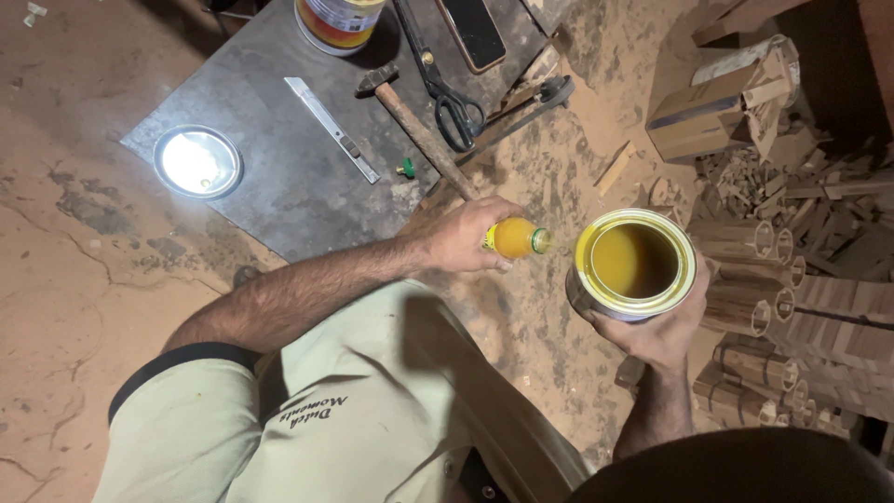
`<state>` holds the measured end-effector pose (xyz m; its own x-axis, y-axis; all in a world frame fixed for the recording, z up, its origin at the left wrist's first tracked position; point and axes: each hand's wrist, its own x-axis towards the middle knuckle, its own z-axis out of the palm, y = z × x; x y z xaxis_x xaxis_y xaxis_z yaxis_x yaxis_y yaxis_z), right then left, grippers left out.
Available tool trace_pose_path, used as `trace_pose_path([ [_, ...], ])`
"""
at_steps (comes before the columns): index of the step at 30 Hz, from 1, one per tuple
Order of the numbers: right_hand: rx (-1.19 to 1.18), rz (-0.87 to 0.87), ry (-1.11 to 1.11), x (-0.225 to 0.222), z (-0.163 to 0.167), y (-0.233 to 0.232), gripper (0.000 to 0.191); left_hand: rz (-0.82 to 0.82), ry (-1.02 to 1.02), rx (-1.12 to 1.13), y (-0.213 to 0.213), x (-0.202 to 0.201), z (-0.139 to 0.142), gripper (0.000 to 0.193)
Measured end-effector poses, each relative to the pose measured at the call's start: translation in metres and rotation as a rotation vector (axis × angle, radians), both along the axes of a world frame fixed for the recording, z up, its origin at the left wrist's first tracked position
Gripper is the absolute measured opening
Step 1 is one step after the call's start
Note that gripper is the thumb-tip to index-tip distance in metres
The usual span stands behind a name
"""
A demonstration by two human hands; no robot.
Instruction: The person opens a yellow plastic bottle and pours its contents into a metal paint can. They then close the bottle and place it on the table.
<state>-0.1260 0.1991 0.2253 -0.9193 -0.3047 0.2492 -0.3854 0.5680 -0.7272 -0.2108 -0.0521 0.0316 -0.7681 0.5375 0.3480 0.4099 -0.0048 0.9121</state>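
We are holding a small amber-filled plastic bottle (514, 238) on its side in our left hand (463, 235), fingers (492, 212) wrapped closed around its body, its green-ringed neck pointing at the open round metal tin of yellow-brown liquid (634, 264). Our right hand (663, 328) is cupping that tin from below, fingers curled shut against its wall, holding it just beside the bottle mouth, over the sandy floor (56, 279). By our judgement, we are bringing bottle and tin together to pass liquid between them; the next move calls for a steady tilt with the mouth over the tin's rim.

Farther off, a dark metal sheet (270, 168) is carrying a round tin lid (196, 162), a utility knife (331, 129), a wooden-handled hammer (419, 130) and black scissors (447, 98). Stacked wooden tubes (745, 270) are lying to the side.
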Motion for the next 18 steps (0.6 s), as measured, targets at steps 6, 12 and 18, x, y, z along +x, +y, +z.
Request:
trace_pose_path([
  [6, -0.062, -0.015, 0.045, -0.006, -0.014, -0.004, 0.114, 0.030, 0.055, 0.033, -0.002, -0.003, 0.005, 0.077],
  [12, -0.051, -0.055, 0.027, -0.011, -0.017, -0.020, 0.090, 0.075, 0.077, 0.053, -0.003, -0.005, 0.012, 0.078],
  [18, -0.235, -0.064, -0.111, -0.010, -0.024, -0.024, 0.091, 0.050, 0.026, 0.064, -0.012, -0.006, 0.021, 0.076],
])
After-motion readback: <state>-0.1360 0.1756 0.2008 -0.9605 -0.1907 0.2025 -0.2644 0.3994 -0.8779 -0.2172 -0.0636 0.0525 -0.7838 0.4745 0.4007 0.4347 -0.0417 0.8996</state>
